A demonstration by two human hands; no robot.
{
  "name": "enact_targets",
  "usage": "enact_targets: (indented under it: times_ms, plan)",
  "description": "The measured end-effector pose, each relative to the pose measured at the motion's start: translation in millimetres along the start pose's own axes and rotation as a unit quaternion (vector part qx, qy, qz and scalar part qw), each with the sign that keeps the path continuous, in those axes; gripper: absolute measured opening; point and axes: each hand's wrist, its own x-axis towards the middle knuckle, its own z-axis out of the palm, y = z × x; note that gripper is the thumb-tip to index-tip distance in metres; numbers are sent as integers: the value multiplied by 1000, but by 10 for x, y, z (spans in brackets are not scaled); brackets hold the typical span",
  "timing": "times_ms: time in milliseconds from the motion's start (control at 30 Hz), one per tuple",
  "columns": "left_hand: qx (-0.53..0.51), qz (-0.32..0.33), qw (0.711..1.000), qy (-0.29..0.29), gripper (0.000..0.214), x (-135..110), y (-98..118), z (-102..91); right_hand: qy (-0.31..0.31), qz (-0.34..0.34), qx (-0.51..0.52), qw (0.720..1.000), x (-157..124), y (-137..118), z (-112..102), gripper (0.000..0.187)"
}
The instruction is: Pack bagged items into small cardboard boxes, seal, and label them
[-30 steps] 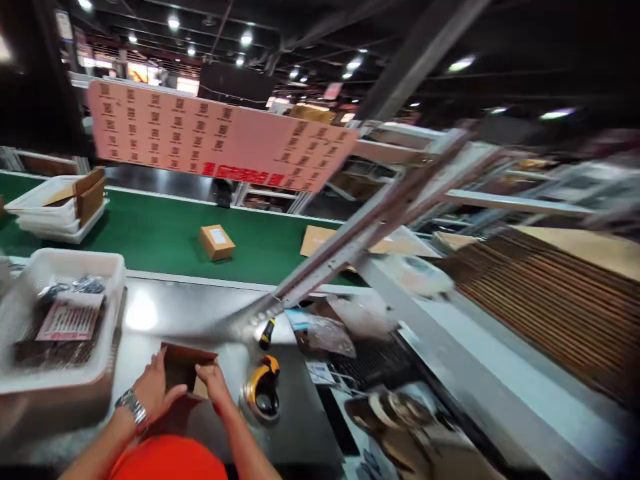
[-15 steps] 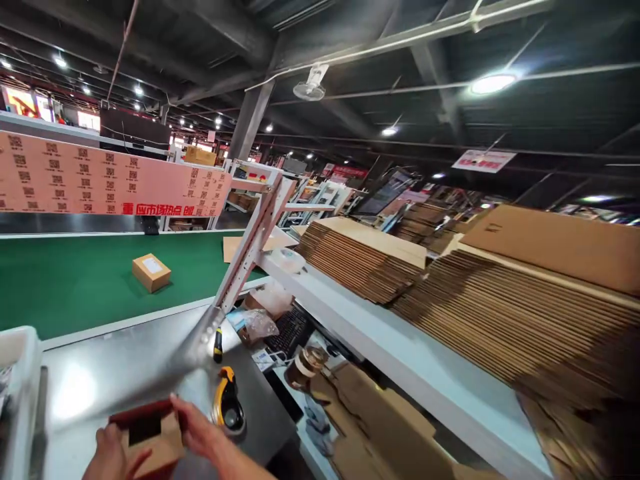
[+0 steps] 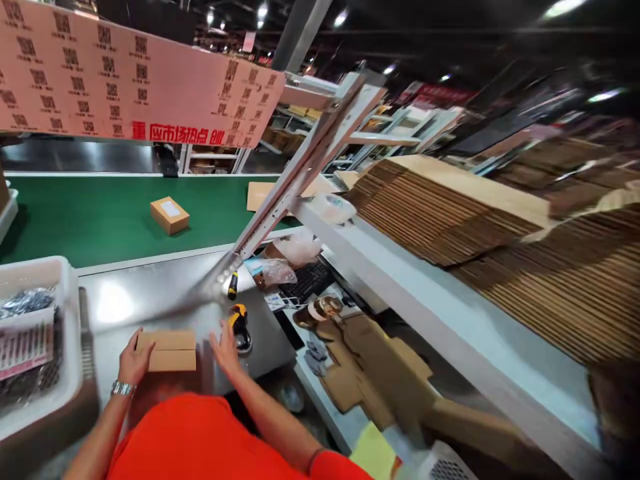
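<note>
A small cardboard box [image 3: 173,352] rests on the metal table with its top flaps folded down. My left hand [image 3: 134,360] grips the box's left side, the thumb over its top. Apart from the box on its right, my right hand [image 3: 226,350] has its fingers spread and holds nothing. Its fingertips are close to a yellow-and-black tape dispenser [image 3: 241,327], but I cannot tell whether they touch it. Beyond the dispenser lies a yellow-and-black utility knife [image 3: 233,285].
Left stands a white bin [image 3: 70,320] with bagged items. Behind the table runs a green conveyor [image 3: 100,220] carrying a labelled box [image 3: 170,215]. A slanted white post [image 3: 285,200] and shelf [image 3: 400,280] with stacked flat cardboard [image 3: 435,213] border the right.
The box's open top is now covered by its flaps. My right hand has come off the box toward the tape dispenser. The view has tilted down.
</note>
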Motion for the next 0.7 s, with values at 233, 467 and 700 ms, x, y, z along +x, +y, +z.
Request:
enact_targets:
  times_ms: [233,467,700]
  plan:
    - [-84,37,995,-28,51,127,172,-37,37,96,-124,987,150,269,-272,87]
    - [-106,60,992,-32,36,170,201,-12,6,96,19,995,263,-93,-623,88]
    - [-68,71,995,-4,29,147,248,-5,-108,108,321,935,-84,-824,-438,89]
